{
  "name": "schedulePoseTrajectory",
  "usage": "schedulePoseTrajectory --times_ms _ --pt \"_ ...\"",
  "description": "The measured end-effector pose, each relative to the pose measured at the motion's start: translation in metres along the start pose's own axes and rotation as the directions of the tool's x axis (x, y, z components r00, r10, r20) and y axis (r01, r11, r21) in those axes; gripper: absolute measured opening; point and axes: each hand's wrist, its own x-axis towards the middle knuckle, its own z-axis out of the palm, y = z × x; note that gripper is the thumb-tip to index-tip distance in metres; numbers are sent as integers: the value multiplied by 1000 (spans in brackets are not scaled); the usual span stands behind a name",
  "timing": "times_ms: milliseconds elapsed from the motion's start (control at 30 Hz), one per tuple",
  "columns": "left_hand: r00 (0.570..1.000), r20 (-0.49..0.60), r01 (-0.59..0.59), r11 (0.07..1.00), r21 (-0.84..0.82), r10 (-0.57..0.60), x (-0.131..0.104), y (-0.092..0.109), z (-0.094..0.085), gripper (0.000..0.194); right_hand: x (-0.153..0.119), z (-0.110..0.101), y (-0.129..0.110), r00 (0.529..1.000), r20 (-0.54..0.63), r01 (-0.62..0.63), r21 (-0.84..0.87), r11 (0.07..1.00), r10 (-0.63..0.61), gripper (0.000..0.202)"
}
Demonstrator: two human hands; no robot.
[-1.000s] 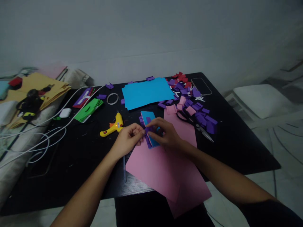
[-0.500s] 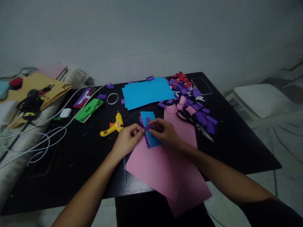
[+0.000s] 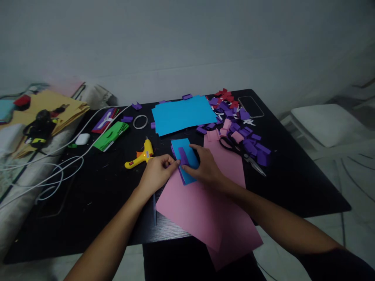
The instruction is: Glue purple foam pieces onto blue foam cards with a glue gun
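A small folded blue paper piece (image 3: 191,155) lies over the pink sheets, with a purple paper strip (image 3: 183,156) across its face and purple edges along its left side. The thumb and finger of my left hand (image 3: 159,169) pinch its left edge. From the right, my right hand (image 3: 206,168) grips the same piece, thumb on its lower face and index finger near the upper right edge. Some of its fingertips are hidden. Beneath are pink paper sheets (image 3: 193,210), partly hanging over the table's front edge. Left of my left hand lies a yellow glue gun (image 3: 143,155).
A stack of blue sheets (image 3: 184,114) lies at the back. Purple, pink and red paper bits (image 3: 227,105) are heaped at right, near scissors (image 3: 249,158) and a phone (image 3: 251,106). Left are green paper pieces (image 3: 111,136), a tape ring (image 3: 140,121), a white case (image 3: 82,139) and white cables (image 3: 60,171).
The blue piece has turned so its face with the purple strip shows more. My right hand has opened wider across it, while my left hand stays at the left edge.
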Motion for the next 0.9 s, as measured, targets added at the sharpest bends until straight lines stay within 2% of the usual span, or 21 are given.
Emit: schedulePoseTrajectory --times_ms 200,333,433,667,733,800,900 --pt "1000 -14 -21 1000 -15 21 -2 -1 -4 36 -1 -2 -1 999 -27 39 151 988 -36 65" --pt "996 -85 -27 999 -33 24 -4 3 -6 31 -3 -1 -2 984 -110 148 110 983 -136 59" --pt "990 -133 -49 998 -37 44 -6 5 -5 30 -5 0 -5 978 -140 166 68 984 -155 55" --pt "993 -95 -74 991 -112 63 -8 6 1 36 -10 -1 -10 981 -127 161 89 983 -149 52" --pt "993 -87 -92 989 -116 82 -9 7 2 37 -10 -2 -11 986 -117 137 144 980 -120 55" --pt "992 -79 -112 987 -115 103 -9 6 1 38 -8 -3 -10 997 -63 54 270 961 -38 66" --pt "989 -77 -129 989 -72 124 -8 5 0 41 -2 -4 -6 990 122 -122 542 831 65 82"
